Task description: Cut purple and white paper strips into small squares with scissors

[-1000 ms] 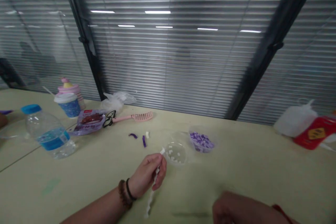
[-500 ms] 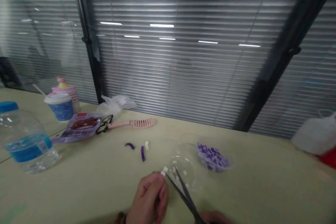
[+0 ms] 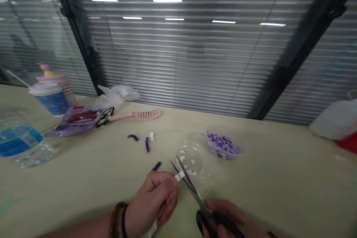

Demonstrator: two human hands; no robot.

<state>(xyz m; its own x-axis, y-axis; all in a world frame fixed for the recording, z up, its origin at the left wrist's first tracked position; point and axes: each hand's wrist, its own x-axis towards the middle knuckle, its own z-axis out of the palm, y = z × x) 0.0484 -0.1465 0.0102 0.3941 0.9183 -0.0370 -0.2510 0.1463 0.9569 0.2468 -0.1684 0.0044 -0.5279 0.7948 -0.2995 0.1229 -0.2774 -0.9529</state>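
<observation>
My left hand (image 3: 153, 200) is closed round a white strip (image 3: 179, 176), whose end sticks out past the thumb; more of it hangs below the palm. Black-handled scissors (image 3: 192, 189) are in my right hand (image 3: 228, 214), with the blades slightly apart around the strip's tip. Just beyond the blades, a clear round container (image 3: 199, 150) holds several small white pieces. Another clear container beside it is filled with purple pieces (image 3: 223, 145). Dark purple strips (image 3: 147, 144) and a short white piece (image 3: 152, 136) lie to the left.
A water bottle (image 3: 22, 141), a blue cup (image 3: 52, 100), a pink bottle (image 3: 65, 85), a purple packet (image 3: 75, 121), glasses (image 3: 105, 117), a pink hairbrush (image 3: 146, 115) and a plastic bag (image 3: 115, 96) stand or lie at left. A white bag (image 3: 334, 119) is far right.
The view has tilted down, showing more of both hands and the scissor handles. The blades now sit around the strip's end, and a dark purple strip shows beyond my left hand.
</observation>
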